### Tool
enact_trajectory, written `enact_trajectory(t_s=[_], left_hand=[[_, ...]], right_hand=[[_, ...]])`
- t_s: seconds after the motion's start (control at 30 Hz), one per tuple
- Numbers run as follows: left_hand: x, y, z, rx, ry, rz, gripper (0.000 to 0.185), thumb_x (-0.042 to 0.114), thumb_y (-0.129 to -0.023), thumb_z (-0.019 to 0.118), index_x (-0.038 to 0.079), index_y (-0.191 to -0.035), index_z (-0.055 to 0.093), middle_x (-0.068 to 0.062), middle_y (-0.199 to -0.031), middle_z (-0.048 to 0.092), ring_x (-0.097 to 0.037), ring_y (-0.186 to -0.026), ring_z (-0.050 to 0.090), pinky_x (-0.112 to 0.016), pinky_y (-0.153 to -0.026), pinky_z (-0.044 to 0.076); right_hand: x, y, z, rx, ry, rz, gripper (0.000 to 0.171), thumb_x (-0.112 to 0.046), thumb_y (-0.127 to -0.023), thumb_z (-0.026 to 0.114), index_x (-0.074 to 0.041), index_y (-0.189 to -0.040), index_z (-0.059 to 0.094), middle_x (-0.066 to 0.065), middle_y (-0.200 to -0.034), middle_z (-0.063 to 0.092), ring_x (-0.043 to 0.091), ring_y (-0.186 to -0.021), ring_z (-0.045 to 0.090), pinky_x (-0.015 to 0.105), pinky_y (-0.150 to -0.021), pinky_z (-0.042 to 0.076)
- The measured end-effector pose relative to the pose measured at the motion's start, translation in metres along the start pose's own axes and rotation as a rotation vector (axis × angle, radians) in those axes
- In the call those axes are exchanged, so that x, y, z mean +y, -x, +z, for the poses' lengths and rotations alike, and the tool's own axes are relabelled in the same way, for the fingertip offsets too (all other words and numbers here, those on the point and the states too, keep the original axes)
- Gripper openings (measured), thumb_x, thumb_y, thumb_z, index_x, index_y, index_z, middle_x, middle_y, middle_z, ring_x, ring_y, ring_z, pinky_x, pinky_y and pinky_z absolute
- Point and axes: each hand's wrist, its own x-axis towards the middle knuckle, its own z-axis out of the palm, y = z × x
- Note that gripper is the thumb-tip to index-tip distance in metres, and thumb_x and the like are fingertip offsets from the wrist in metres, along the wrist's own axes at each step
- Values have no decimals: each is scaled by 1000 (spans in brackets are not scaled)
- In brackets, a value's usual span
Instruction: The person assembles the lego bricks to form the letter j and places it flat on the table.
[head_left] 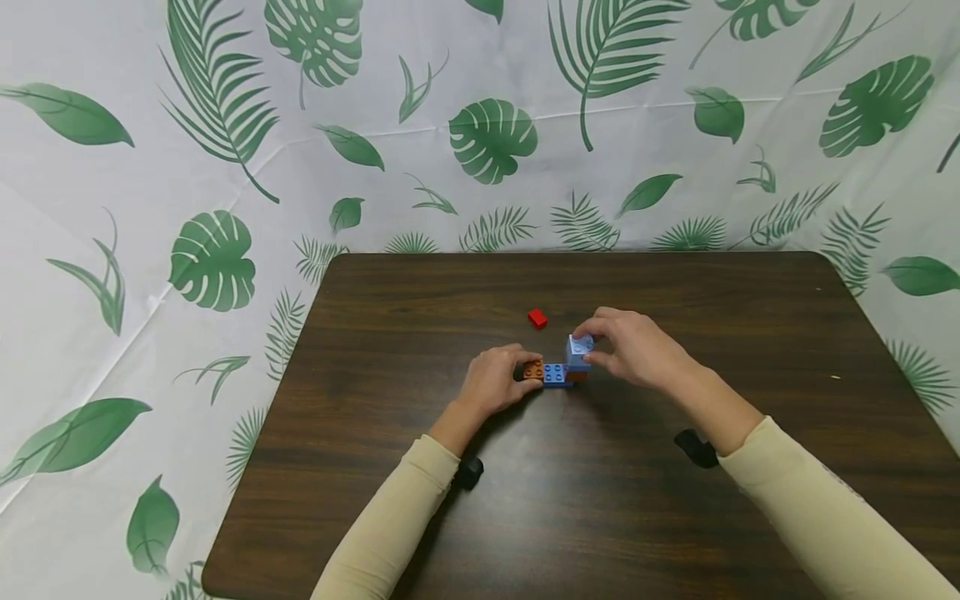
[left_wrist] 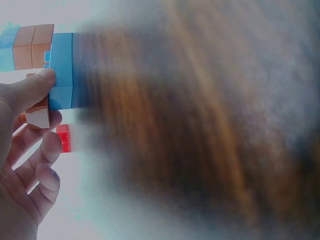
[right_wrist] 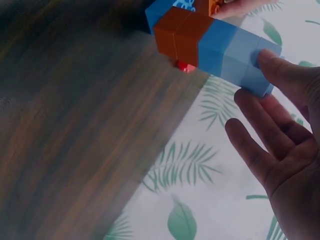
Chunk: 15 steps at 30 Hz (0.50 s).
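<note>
On the table sits a toy-brick build with a blue base (head_left: pixel 555 373). At its left end is an orange brick (head_left: pixel 533 370), which my left hand (head_left: pixel 491 379) pinches between thumb and fingers. A tower rises from the right end, its orange bricks (right_wrist: pixel 182 32) lowest, a blue brick (right_wrist: pixel 216 46) above them and light blue bricks (right_wrist: pixel 247 62) on top. My right hand (head_left: pixel 637 346) grips the topmost light blue part with thumb and fingertips. In the left wrist view the tower's top runs out at the left edge.
A loose red brick (head_left: pixel 537 318) lies behind the build on the dark wooden table (head_left: pixel 420 308). A leaf-patterned white cloth (head_left: pixel 420 183) hangs behind the table. Dark wrist devices (head_left: pixel 696 448) show under the forearms.
</note>
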Motion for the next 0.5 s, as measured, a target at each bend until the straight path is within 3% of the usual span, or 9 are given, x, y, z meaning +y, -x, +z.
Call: enact_trajectory(t_s=[0.23,0.5], left_hand=[[-2,0,1,15,0,16,41,43,-84,77,25,-121,72,10,-103,67,-13,-88,65,-34,-74,52],[-3,0,0,24,7,23,41,42,-84,78,24,-120,73,10,-103,67,-13,-87,65,-34,-73,52]], right_hand=[[1,1,3,-5,-34,-4,33,-13,-87,76,-11,-118,66,5,-112,64,25,-100,63,47,-85,51],[3,1,5,11,-63,3,33,-13,-87,76,-12,-118,64,3,-110,64,24,-99,64,46,-84,52]])
